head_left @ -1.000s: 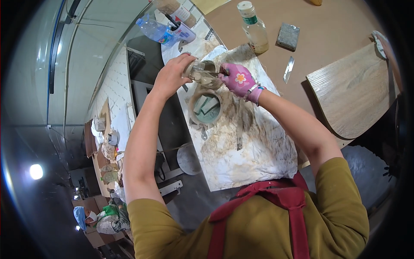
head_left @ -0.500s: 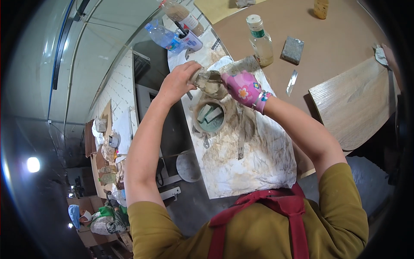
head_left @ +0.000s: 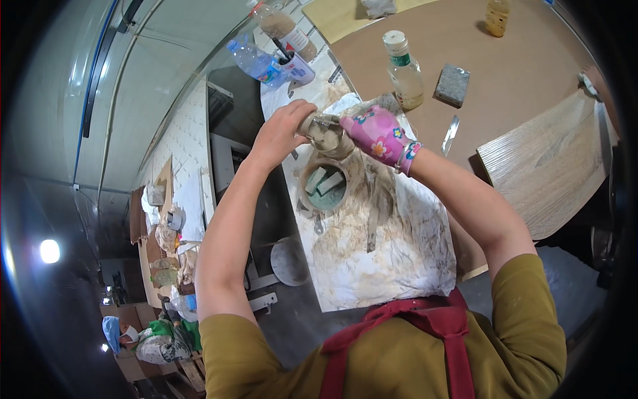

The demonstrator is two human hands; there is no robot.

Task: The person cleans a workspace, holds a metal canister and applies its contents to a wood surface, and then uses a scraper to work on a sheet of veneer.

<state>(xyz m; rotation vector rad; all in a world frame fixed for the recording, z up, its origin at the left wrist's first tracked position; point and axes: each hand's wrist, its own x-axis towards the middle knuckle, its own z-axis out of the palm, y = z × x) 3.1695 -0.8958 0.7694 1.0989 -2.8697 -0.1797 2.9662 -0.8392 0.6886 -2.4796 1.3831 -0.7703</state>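
Head view: the left hand [head_left: 282, 136] is bare, its fingers curled around a clear, cloudy jar [head_left: 325, 138], which is held at a tilt between the two hands, just beyond the far rim of a round bowl [head_left: 306, 171]. Pale greyish-beige matter shows inside the jar. The right hand [head_left: 377, 135] wears a pink flowered glove, its fingers narrowed right beside the jar; whether they grip anything cannot be told.

The bowl stands on a stained white sheet [head_left: 372, 279] and holds two pale blocks [head_left: 330, 183], angled to each other, with something greyish green under them. One flat metal strip [head_left: 372, 229] lies on the sheet.

Beyond the hands, three bottles are in view: a clear bottle [head_left: 254, 61] with a blue cap, a red-capped bottle [head_left: 282, 28] with brownish contents, and a white-capped bottle [head_left: 407, 83] with a green neck band and pale liquid. One white cup [head_left: 300, 70] holds dark pens. On the brown surface [head_left: 531, 66] are one small container [head_left: 497, 18] of amber matter, one grey block [head_left: 452, 84], one shiny blade-like strip [head_left: 450, 135] and one wood-grain board [head_left: 541, 163].
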